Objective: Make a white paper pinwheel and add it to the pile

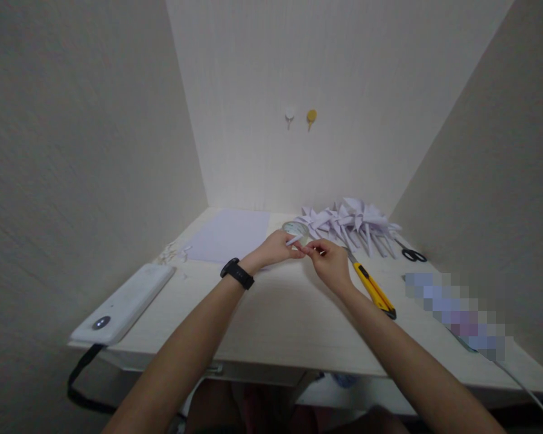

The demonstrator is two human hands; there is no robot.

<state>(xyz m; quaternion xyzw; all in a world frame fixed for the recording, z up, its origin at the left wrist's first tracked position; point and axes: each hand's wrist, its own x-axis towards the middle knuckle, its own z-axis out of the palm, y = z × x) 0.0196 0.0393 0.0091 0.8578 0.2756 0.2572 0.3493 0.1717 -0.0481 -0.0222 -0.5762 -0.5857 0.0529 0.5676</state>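
My left hand [276, 248] has its grip pinched shut on a small white paper strip [294, 240], held above the middle of the tabletop [276, 313]. My right hand [328, 262] has its grip pinched too and touches the left fingertips, but I cannot tell if it holds the strip. A tape roll [295, 229] sits just behind them, and a yellow knife [373, 290] lies beside the right hand.

A home craft nook
We see a pale desk [276, 325] boxed by 3 walls [326, 72]; folded paper [353, 220], scissors [414, 255] and a cutter [373, 289] lie toward its right edge.
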